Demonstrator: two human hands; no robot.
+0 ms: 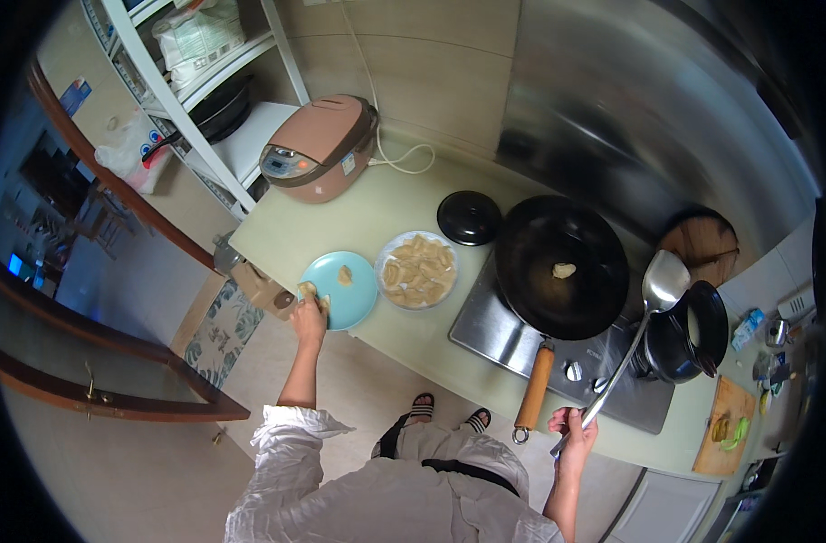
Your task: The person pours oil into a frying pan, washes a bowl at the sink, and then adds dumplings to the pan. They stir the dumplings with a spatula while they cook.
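Observation:
My left hand (309,317) is at the left part of a turquoise plate (355,309), its fingers on a dumpling (307,288); whether it grips it I cannot tell. A second dumpling (325,304) lies beside the fingers and another (345,275) farther up the plate. In my right hand (576,434) is the handle of a metal wok spatula (665,282), its broad head raised at the right of a black wok (562,224). One dumpling (563,271) sits in the wok. Between the wok and the turquoise plate, a pale plate (381,285) holds several dumplings.
The wok's wooden handle (536,387) reaches past the gas stove (481,339) towards me. A black lid (468,217) lies behind. Right are a dark pot (677,346), round wooden board (698,237) and cutting board (711,455); a rice cooker (318,149) stands back left.

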